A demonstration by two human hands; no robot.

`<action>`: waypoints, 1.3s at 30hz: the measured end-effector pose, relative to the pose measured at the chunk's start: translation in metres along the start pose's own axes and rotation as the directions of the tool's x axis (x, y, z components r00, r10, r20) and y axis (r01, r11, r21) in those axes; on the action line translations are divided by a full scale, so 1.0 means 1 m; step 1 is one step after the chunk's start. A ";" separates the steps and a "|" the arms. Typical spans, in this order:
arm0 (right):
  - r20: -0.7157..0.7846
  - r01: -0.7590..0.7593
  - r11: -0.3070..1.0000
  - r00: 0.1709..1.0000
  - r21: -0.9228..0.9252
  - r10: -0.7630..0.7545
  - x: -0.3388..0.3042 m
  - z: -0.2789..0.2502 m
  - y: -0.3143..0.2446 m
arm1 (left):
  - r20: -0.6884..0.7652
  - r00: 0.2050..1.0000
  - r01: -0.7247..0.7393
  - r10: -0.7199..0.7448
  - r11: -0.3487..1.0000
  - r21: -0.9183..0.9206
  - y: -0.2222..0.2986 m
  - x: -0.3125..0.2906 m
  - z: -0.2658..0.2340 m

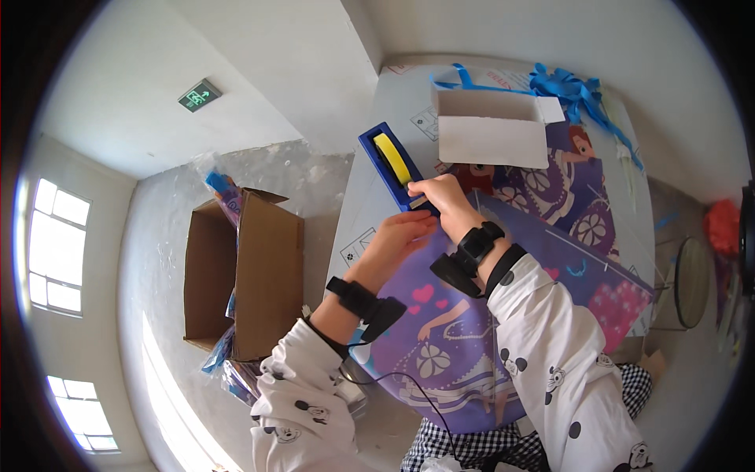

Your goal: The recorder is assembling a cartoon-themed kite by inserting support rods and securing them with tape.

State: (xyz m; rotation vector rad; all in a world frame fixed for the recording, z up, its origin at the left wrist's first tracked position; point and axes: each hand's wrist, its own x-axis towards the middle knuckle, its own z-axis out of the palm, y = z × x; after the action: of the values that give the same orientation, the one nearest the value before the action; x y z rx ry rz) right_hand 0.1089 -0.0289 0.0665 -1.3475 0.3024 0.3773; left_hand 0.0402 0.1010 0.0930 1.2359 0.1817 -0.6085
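Note:
A blue tape dispenser [383,149] with a roll of yellow tape [392,160] lies tilted on the table, ahead of my hands. My right hand [450,201] is closed at the dispenser's near right side, one finger by the yellow roll. My left hand [399,242] has its fingers drawn together at the dispenser's near end; anything pinched there is too small to make out. Below both hands a purple printed sheet [440,354], with a dress figure and pink hearts, spreads over the table's near part and hangs toward my lap.
An open white box [492,141] stands on the table [358,189], with more purple printed pieces [586,185] next to it. Blue ribbon [574,90] lies bunched at the far right. An open cardboard box [270,275] is on the floor at left, a round stool [692,283] at right.

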 end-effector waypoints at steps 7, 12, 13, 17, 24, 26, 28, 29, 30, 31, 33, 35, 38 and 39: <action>-0.133 0.091 0.901 0.978 -0.425 -0.161 -0.006 0.010 -0.020 | -0.047 0.999 -0.035 0.027 0.984 -0.175 -0.016 0.019 0.006; -0.124 0.305 0.738 0.877 -0.601 -0.464 -0.034 -0.001 -0.018 | -0.122 0.992 0.006 -0.037 0.969 -0.245 -0.011 0.022 0.014; -0.099 0.279 0.789 0.915 -0.547 -0.392 -0.046 -0.005 -0.013 | -0.126 0.991 0.006 -0.038 0.970 -0.244 -0.014 0.021 0.008; -0.039 0.304 0.937 0.948 -0.173 -0.315 -0.142 -0.045 0.017 | -0.183 0.982 -0.006 -0.053 0.951 -0.308 -0.012 0.019 0.013; -0.082 -0.006 0.999 0.997 -0.048 0.002 -0.329 -0.113 0.035 | -0.162 0.983 0.014 -0.088 0.911 -0.413 -0.007 0.020 0.022; -0.081 -0.086 0.984 0.994 -0.153 0.075 -0.363 -0.125 0.039 | -0.176 0.980 0.007 -0.090 0.906 -0.422 -0.007 0.019 0.023; -0.101 -0.094 0.981 0.992 -0.172 0.077 -0.388 -0.135 0.045 | -0.208 0.974 -0.013 -0.086 0.902 -0.432 -0.007 0.021 0.026; -0.116 -0.107 0.975 0.990 -0.194 0.085 -0.399 -0.140 0.048 | -0.203 0.976 -0.009 -0.086 0.904 -0.428 -0.007 0.021 0.026; -0.119 -0.104 0.977 0.989 -0.187 0.083 -0.408 -0.143 0.054 | -0.221 0.971 -0.018 -0.093 0.892 -0.452 -0.006 0.020 0.026; -0.132 -0.137 0.973 0.985 -0.186 0.113 -0.416 -0.146 0.060 | -0.240 0.965 -0.027 -0.100 0.879 -0.475 -0.006 0.020 0.025; -0.151 -0.168 0.970 0.978 -0.177 0.142 -0.423 -0.153 0.071 | -0.264 0.957 -0.019 -0.119 0.884 -0.466 -0.007 0.023 0.026; -0.148 -0.154 0.983 0.979 -0.098 0.139 -0.423 -0.158 0.084 | -0.283 0.949 -0.006 -0.140 0.888 -0.459 -0.012 0.030 0.029; -0.139 -0.069 0.979 0.989 -0.193 0.042 -0.415 -0.163 0.095 | -0.362 0.930 -0.052 -0.062 0.954 -0.295 -0.028 0.037 0.014; -0.141 -0.070 0.980 0.989 -0.186 0.044 -0.413 -0.165 0.096 | -0.325 0.945 -0.098 0.029 0.975 -0.200 -0.035 0.039 -0.001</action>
State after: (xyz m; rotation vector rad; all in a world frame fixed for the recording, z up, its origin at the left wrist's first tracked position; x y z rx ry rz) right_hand -0.3043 -0.2110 0.1239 -1.5584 0.4281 0.3703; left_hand 0.0539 0.0818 0.0460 1.1200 0.4664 -0.3182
